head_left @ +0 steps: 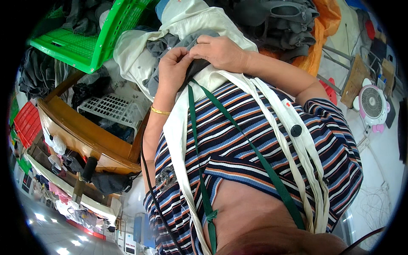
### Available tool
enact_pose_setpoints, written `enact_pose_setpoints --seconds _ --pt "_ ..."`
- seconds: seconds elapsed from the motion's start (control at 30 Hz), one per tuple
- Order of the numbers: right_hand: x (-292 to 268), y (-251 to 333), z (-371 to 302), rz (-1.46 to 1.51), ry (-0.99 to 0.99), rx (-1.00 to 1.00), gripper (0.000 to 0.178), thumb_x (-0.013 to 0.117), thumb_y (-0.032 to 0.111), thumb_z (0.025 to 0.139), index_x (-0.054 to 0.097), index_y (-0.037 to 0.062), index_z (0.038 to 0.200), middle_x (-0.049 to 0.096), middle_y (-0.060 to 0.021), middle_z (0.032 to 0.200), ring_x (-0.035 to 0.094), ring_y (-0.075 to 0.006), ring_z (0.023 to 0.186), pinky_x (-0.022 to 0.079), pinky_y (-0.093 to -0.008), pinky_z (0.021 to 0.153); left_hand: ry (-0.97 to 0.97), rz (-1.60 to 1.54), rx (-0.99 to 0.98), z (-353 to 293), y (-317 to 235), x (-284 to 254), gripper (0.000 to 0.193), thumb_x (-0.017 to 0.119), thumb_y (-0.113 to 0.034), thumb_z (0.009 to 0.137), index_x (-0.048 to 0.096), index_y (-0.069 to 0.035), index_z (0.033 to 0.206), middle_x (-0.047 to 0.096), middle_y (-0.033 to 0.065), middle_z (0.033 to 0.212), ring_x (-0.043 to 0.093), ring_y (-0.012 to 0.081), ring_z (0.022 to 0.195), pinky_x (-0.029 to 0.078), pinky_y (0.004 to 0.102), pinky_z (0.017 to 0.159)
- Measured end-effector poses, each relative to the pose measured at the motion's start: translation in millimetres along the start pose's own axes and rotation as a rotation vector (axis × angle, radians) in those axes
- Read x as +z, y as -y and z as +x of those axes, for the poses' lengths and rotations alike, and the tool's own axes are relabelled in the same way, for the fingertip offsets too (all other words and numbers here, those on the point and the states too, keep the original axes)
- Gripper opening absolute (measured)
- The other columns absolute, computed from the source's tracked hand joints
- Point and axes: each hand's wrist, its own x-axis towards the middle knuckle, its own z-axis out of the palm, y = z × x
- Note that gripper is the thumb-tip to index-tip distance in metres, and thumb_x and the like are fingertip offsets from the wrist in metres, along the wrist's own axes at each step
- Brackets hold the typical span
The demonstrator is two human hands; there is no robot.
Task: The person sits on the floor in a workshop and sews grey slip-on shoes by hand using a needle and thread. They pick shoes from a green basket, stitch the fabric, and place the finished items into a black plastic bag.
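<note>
A grey cloth piece point(196, 69) lies bunched in my lap on a white apron point(134, 49). My left hand point(172, 68), with a gold bracelet at its wrist, is closed on the cloth with thumb and forefinger pinched. Coming in from the right, my right hand point(221, 52) also pinches the cloth, its fingertips meeting those of the left. Whether something small sits between the fingertips is hidden. Dark green ribbon point(229, 109) hangs from my neck down to the apron top.
A green plastic crate point(91, 59) with dark grey cloth stands at the far left. Grey pieces point(293, 23) are piled on an orange sack point(325, 25) at far right. A wooden bench frame point(91, 140) is on my left, a white-and-pink fan point(372, 101) on my right.
</note>
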Motion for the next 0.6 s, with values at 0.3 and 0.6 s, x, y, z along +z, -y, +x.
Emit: enact_pose_setpoints --seconds 0.3,0.6 --pt "-14 -17 10 0.400 0.025 0.359 0.008 0.052 0.013 0.101 0.057 0.0069 0.101 0.065 -0.0040 0.080 0.059 -0.0115 0.064 0.049 -0.0242 0.063 0.039 -0.055 -0.010 -5 -14 5 0.009 0.069 -0.008 0.089 0.066 0.000 0.091 0.062 -0.0012 0.081 0.054 0.0057 0.073 0.045 0.0216 0.068" --pt "-12 -29 12 0.335 -0.030 0.326 0.009 0.055 0.014 0.099 0.057 0.0056 0.101 0.063 -0.0058 0.077 0.059 -0.0151 0.068 0.048 -0.0286 0.065 -0.124 0.201 0.264 -5 -19 15 0.006 0.070 -0.004 0.086 0.067 0.000 0.089 0.062 0.0037 0.081 0.056 0.0122 0.075 0.046 0.0248 0.069"
